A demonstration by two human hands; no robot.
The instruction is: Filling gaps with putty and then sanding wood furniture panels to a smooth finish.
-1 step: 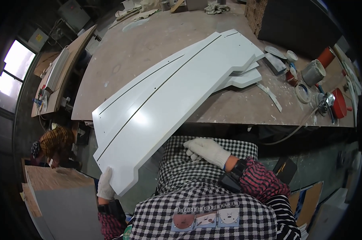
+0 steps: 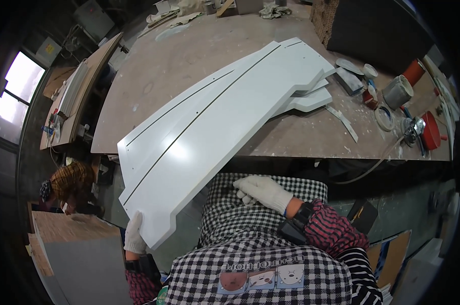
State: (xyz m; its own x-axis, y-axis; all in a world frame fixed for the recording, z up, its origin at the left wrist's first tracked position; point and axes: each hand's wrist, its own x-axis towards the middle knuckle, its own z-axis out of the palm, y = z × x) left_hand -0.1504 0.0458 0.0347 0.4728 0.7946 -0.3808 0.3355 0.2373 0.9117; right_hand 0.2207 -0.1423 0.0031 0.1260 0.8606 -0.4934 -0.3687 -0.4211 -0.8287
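A long white panel (image 2: 225, 127) with a dark groove along it and stepped ends lies aslant over the table's near edge. It rests on similar white panels, which show at its far left side and under its right end. My left hand (image 2: 134, 234), in a white knitted glove, grips the panel's near left corner; part of its fingers is hidden. My right hand (image 2: 264, 194), gloved too, is over my checked apron (image 2: 225, 223), apart from the panel. Its fingers are curled in, and what they may hold is hidden.
The brown table (image 2: 154, 91) carries a tape roll (image 2: 384, 119), a grey can (image 2: 397, 92), a red bowl (image 2: 431, 130) and a flat white strip (image 2: 343, 123) at right. A dark box (image 2: 372, 38) stands behind. At left, a person (image 2: 70, 185) bends near a wooden-topped cabinet (image 2: 77, 229).
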